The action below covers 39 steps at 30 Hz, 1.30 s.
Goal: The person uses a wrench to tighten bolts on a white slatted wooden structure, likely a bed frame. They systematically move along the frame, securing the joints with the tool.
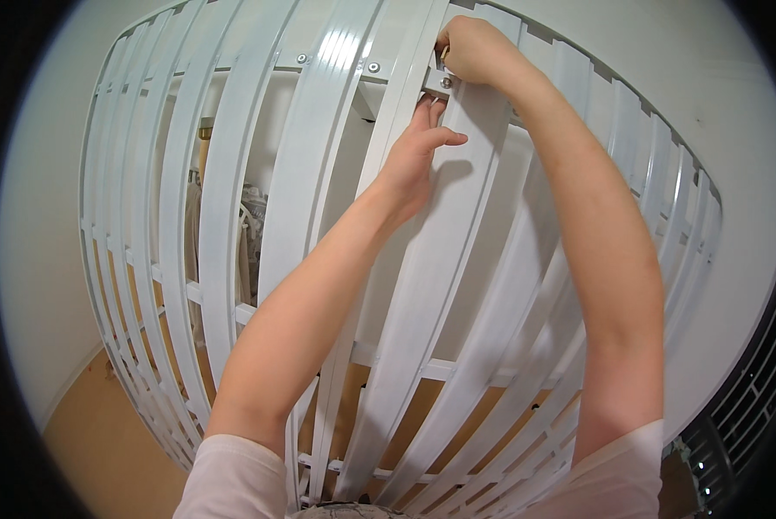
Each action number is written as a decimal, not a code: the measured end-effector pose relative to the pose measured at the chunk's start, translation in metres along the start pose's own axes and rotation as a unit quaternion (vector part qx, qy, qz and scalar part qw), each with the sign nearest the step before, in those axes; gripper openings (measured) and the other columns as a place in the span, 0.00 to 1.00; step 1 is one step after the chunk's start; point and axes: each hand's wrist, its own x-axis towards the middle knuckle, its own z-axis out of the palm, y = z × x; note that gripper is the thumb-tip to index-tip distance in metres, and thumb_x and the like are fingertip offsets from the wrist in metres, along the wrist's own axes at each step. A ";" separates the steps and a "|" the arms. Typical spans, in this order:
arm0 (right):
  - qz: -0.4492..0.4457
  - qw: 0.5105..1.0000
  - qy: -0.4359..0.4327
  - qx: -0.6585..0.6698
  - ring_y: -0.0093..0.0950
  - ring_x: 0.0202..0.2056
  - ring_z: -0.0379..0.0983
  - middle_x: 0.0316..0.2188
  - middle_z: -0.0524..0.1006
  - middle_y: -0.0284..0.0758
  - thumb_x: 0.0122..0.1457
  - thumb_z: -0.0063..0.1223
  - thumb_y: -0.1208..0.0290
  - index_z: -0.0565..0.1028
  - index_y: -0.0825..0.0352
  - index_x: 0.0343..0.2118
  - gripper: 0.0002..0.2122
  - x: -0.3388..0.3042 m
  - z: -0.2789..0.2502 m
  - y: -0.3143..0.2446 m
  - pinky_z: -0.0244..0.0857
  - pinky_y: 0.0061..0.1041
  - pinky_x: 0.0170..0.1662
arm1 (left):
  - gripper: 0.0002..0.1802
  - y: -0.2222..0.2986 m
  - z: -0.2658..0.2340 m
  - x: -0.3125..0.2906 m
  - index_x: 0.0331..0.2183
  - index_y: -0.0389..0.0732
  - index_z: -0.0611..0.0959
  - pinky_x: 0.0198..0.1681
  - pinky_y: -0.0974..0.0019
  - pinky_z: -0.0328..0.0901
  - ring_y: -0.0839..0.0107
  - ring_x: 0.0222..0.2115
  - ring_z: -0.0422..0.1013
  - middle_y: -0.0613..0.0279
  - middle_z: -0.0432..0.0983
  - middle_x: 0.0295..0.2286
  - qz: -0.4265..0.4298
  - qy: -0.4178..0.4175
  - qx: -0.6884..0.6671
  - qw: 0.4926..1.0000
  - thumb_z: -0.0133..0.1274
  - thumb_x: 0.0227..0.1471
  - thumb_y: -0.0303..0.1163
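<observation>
A white metal bed frame with long slats [440, 251] fills the view before me. My left hand [418, 156] lies against the middle rail, thumb stretched out over a slat. Its fingertips reach up into the gap below a small bracket with a bolt [446, 83], where they are partly hidden. Just above that bolt, my right hand [479, 52] is closed at the far end of the same slat, its fingers curled in by the rail. What they hold, if anything, is hidden; a small gold-coloured bit shows at the fingers.
Two more bolts, one of them a bolt head [373, 67], sit on the cross rail to the left. Through the slats show hanging cloth items [251, 227] and a tan floor [102, 424]. A black metal grid [751, 389] stands at the right, beside a white wall [42, 225].
</observation>
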 end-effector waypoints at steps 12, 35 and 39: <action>0.007 1.000 0.016 0.013 0.43 0.38 0.83 0.33 0.84 0.45 0.52 0.55 0.77 0.85 0.66 0.33 0.09 -0.019 -0.020 -0.007 0.77 0.39 0.40 | 0.64 -0.003 -0.003 0.000 0.72 0.42 0.38 0.69 0.58 0.18 0.70 0.73 0.23 0.65 0.31 0.73 0.001 0.006 0.008 1.000 0.57 0.45 0.42; 0.025 0.998 0.055 -0.024 0.50 0.39 0.81 0.33 0.82 0.55 0.51 0.55 0.74 0.84 0.73 0.29 0.09 0.010 0.004 -0.010 0.76 0.44 0.43 | 0.61 -0.004 -0.004 -0.001 0.72 0.43 0.42 0.70 0.55 0.19 0.69 0.73 0.24 0.65 0.31 0.73 0.006 0.008 0.001 1.000 0.57 0.45 0.41; 0.100 0.989 0.097 0.045 0.50 0.40 0.81 0.34 0.82 0.56 0.53 0.54 0.73 0.83 0.73 0.33 0.10 0.009 0.007 -0.016 0.76 0.44 0.45 | 0.63 -0.003 -0.005 -0.001 0.72 0.44 0.40 0.69 0.54 0.18 0.69 0.73 0.23 0.67 0.30 0.73 -0.008 0.014 0.004 1.000 0.58 0.45 0.43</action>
